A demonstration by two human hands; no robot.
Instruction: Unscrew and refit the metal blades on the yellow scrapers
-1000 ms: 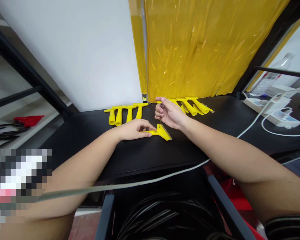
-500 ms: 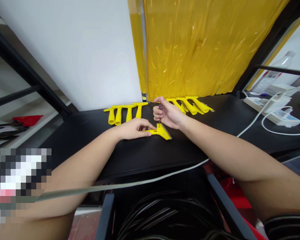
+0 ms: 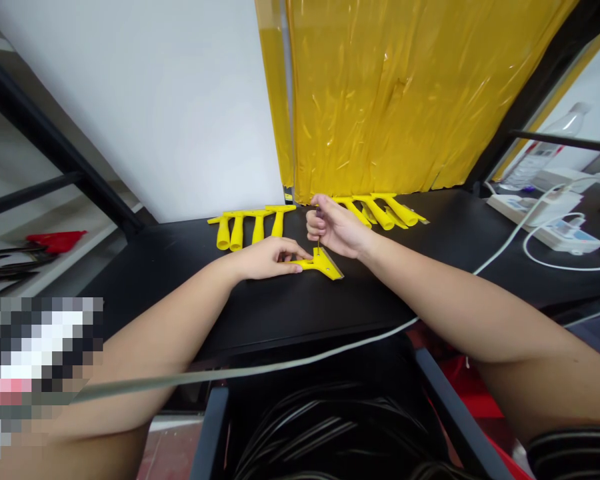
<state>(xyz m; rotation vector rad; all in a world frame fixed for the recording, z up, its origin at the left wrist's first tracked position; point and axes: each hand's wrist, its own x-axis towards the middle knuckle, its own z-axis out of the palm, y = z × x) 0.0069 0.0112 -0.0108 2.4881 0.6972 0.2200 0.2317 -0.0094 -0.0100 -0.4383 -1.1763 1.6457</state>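
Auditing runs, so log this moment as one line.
left hand: holds yellow scraper | right hand: grips screwdriver, tip at yellow scraper

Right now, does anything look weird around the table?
Yes: the long thin whitish cable sags past the flat black table and in front of the bare left forearm. It looks odd because it might snag.

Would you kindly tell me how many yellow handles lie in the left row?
4, beyond the left hand: the leftmost handle, a second handle close beside it, a third handle after a gap, and the rightmost handle. Others may be hidden.
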